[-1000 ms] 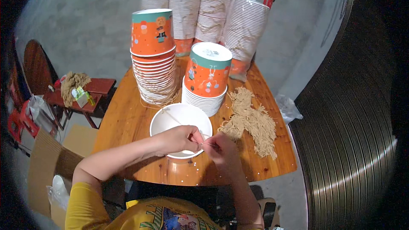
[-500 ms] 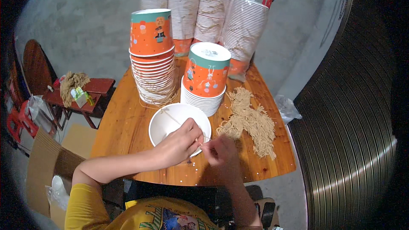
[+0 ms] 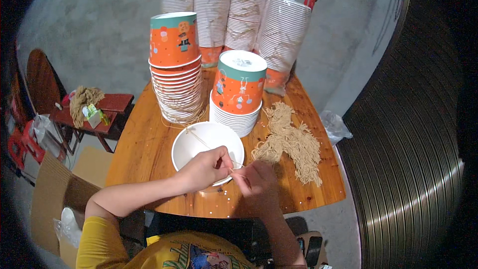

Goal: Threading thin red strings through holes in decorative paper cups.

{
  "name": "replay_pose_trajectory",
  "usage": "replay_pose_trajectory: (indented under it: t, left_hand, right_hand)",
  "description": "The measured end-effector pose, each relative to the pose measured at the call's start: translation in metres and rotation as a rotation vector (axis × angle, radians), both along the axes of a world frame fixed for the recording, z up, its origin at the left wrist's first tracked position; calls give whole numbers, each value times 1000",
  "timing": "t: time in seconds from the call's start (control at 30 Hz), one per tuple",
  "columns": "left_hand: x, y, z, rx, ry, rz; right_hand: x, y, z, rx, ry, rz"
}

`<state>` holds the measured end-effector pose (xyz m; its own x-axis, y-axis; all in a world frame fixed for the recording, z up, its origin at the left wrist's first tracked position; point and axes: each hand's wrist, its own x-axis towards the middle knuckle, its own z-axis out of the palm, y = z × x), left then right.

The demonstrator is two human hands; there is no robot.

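A white paper tub (image 3: 185, 152) sits at the near middle of the table, its round mouth facing up. Across it runs a thin tan string (image 3: 198, 138), from the far rim to my fingers. At the near right rim, my left hand (image 3: 205, 169) pinches this string between thumb and fingers. Close against it, my right hand (image 3: 255, 182) is also closed in a pinch on the string; its lower fingers are partly hidden. Right of the tub lies a heap of cut tan strings (image 3: 295, 144).
Behind the tub stand two upside-down stacks of orange-and-green paper tubs, a left stack (image 3: 175, 89) wound with strings and a right stack (image 3: 238, 89). Several tall bagged stacks (image 3: 244, 20) line the table's far edge. A red bench (image 3: 117, 102) stands left, a ribbed shutter (image 3: 408, 159) right.
Both hands have come slightly nearer to me, still pinching the string at the tub's rim. The whole view has shifted a little; the stacks and the string heap stay in place.
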<state>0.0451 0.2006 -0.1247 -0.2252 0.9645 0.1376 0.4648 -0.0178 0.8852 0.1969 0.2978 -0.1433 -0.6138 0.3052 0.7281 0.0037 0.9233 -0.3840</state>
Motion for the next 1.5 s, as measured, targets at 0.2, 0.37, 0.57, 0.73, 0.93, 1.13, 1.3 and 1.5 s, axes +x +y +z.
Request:
replay_pose_trajectory:
  t: [0.2,0.37,0.57,0.73,0.93,1.13,1.3,1.5]
  left_hand:
    - [-1,4,-1,71,-88,-82]
    - [-1,7,-1,63,-223,-149]
    - [-1,7,3,9,-310,-148]
    - [3,8,7,4,-302,-128]
    - [1,7,2,-7,-178,-118]
    - [3,9,5,-1,-162,-131]
    - [1,8,4,-37,-215,-111]
    - [1,10,5,-47,-219,-136]
  right_hand:
    - [-1,-1,-7,-263,-16,-7]
    - [-2,-2,-12,-505,54,-11]
    - [-3,5,-21,-375,79,-15]
    - [5,18,-21,7,-35,-79]
    - [-2,12,-5,-104,-99,-24]
    - [3,40,-2,-1179,-359,343]
    - [4,29,-4,-1112,-209,308]
    - [6,16,-2,-665,-118,172]
